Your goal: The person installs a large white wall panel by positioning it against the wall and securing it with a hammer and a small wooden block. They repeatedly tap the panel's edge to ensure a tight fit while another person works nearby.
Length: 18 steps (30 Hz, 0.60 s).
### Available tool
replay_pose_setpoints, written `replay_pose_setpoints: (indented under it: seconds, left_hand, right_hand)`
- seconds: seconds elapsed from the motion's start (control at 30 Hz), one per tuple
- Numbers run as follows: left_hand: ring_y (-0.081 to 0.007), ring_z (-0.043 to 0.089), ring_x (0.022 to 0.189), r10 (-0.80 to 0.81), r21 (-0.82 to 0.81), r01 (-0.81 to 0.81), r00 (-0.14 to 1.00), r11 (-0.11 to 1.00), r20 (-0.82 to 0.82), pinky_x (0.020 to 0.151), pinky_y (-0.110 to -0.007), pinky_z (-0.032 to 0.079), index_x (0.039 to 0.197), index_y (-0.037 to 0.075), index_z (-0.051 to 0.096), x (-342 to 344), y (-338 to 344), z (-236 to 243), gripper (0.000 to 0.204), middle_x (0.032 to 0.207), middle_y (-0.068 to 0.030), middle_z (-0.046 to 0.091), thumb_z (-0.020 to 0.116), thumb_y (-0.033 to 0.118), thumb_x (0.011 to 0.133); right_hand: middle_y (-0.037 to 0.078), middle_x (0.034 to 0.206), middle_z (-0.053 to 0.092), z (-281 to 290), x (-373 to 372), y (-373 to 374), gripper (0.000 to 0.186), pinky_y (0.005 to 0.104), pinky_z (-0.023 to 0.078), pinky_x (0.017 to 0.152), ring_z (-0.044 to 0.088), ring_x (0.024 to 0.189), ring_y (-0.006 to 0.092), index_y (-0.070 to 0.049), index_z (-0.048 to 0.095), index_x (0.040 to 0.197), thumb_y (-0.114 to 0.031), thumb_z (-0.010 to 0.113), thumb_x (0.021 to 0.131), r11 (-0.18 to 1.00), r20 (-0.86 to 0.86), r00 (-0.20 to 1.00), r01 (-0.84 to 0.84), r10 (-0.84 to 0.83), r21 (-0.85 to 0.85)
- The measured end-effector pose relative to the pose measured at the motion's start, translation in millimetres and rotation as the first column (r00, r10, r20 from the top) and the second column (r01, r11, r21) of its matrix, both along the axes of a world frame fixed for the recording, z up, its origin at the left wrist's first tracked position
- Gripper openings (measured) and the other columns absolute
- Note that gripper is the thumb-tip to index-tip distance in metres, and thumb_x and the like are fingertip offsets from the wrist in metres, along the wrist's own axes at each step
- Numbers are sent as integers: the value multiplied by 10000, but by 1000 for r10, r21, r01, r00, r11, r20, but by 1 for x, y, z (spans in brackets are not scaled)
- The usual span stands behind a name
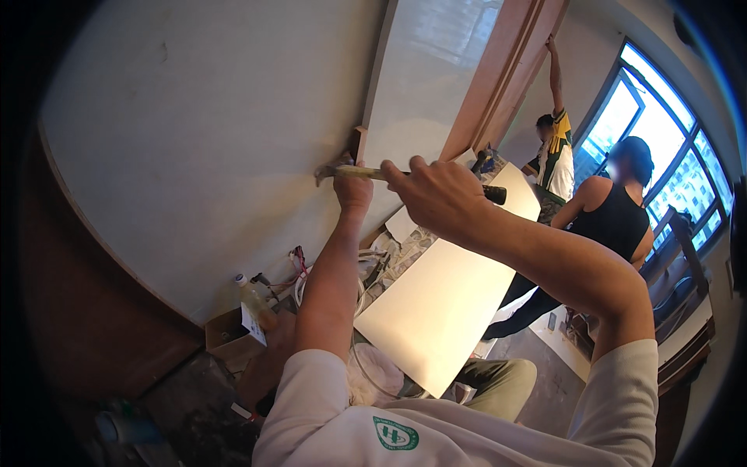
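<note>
My right hand (pixel 443 194) is wrapped round the handle of a hammer (pixel 366 172), which lies nearly level. The hammer's head is at the left, in front of my left hand (pixel 352 191), and the dark grip end sticks out to the right. My left hand is raised and closed at the lower corner of a pale glossy panel (pixel 424 70). Just above its fingers a short wooden block (pixel 359 143) shows at the panel's edge. The hammer covers part of those fingers, and what they hold is hidden.
A bright white board (pixel 436 303) slants below my arms. Cables (pixel 299 268), a bottle (pixel 255 297) and a cardboard box (pixel 232 336) sit by the wall. To the right are a person in a black top (pixel 615 218) and another reaching up (pixel 556 156), near the window (pixel 661 132).
</note>
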<state>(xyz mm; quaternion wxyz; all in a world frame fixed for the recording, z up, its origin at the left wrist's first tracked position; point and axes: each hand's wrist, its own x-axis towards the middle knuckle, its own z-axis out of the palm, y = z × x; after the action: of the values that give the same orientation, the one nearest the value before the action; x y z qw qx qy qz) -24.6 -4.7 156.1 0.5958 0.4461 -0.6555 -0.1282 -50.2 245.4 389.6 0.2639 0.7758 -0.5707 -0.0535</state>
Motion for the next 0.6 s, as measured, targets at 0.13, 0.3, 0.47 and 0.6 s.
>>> replay_pose_setpoints:
  seconds: [0.13,0.3,0.47,0.6]
  left_hand:
    - [-457,611,1048,-62,18,66,981,998,-184,889,-505,517,1247,-29,534,-2,6,-3,609,1122,-240,619,770,323,810]
    - [-464,592,1095,-72,-94,54,975,994,-209,934,-514,501,1244,-19,538,-3,4,3,478,1159,-253,610,714,205,861]
    - [-450,584,1144,-85,-32,82,993,996,-85,960,-509,491,1250,-6,537,-9,2,8,398,1198,-270,607,653,168,912]
    - [-455,595,1102,-101,14,101,995,995,-21,943,-509,492,1238,-12,550,-2,-23,-16,405,1147,-261,630,670,180,902]
  right_hand:
    - [149,849,652,5,20,-13,380,410,561,528,711,645,303,-102,531,1344,-169,574,972,987,-30,988,-152,150,-50]
    - [156,886,677,4,13,-48,404,403,581,573,733,706,305,-72,564,1346,-172,569,955,995,-138,986,-94,90,-19]
    - [159,912,692,9,27,-57,434,396,589,593,742,732,299,-32,550,1360,-183,575,954,1000,-186,982,-4,9,23]
    - [153,936,692,7,41,-46,400,394,591,616,743,741,301,-31,556,1334,-195,564,969,995,-194,976,-94,98,30]
